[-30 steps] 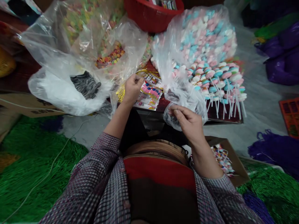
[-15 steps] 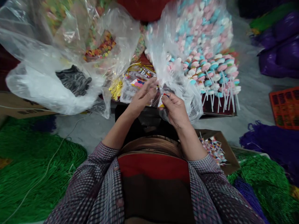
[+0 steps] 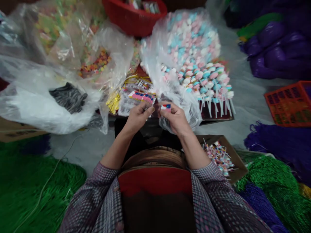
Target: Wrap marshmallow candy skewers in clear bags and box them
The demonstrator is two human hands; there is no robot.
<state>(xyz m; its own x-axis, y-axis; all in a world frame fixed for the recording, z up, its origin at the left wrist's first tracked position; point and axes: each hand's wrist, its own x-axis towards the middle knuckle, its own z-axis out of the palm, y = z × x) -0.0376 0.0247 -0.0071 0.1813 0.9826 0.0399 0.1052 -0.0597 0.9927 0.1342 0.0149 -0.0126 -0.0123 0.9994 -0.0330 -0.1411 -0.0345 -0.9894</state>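
My left hand (image 3: 137, 117) and my right hand (image 3: 174, 117) meet over the front edge of a low table. Together they pinch a small clear packet with a red, blue and white printed label (image 3: 166, 106). Just behind my fingers lies a stack of clear printed packets (image 3: 136, 95) beside a bunch of gold twist ties (image 3: 113, 101). A clear bag of pink, blue and white lollipops (image 3: 191, 55) stands right behind my right hand, with a row of lollipops on white sticks (image 3: 209, 84) spilling out.
A big clear bag of coloured ring sweets (image 3: 73, 55) and a white bag with dark contents (image 3: 48, 103) fill the left. A red basket (image 3: 134, 16) sits at the back. A cardboard box of wrapped lollipops (image 3: 220, 157) is by my right elbow. Green and purple strands cover the floor; an orange crate (image 3: 290, 103) is at right.
My left hand left the gold ties and came to my right hand. Both hands drew closer to my body and now pinch the small labelled packet together.
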